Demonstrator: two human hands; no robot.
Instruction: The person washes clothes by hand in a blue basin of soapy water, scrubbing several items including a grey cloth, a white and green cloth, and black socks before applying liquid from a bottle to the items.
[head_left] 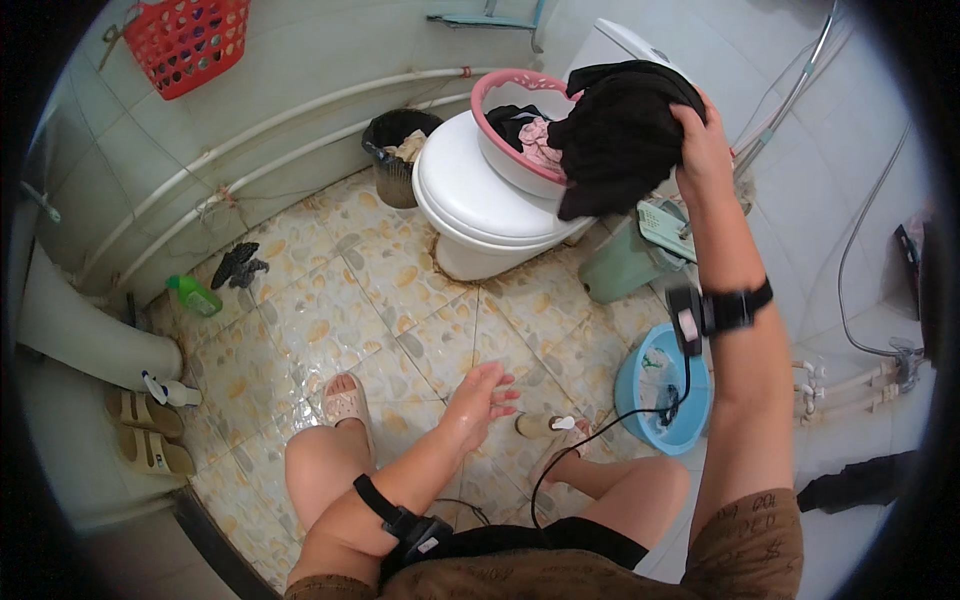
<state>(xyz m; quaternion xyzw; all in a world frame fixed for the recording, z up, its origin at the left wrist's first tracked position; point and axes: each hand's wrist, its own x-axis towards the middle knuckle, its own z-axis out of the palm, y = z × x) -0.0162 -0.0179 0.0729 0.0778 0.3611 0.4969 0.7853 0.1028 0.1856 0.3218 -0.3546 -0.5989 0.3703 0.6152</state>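
Observation:
My right hand (702,140) is raised at the upper right, its fingers closed on a bundled black garment (625,135). The garment hangs in front of a pink-rimmed white basin (492,125) and covers its right side. Inside the basin lie a pink cloth (541,147) and another dark cloth (510,122). The basin rests on the shut lid of a white toilet (450,180). My left hand (481,400) hovers over the tiled floor with its fingers apart and nothing in it. Close to it stands a beige bottle with a white top (540,426).
A light blue basin (629,400) with things in it sits on the right. Beside the toilet are a green bin (620,265) and a lined waste bin (395,175). A green bottle (195,296), dark cloth (240,266), spray bottle (170,390) and slippers (155,450) lie left.

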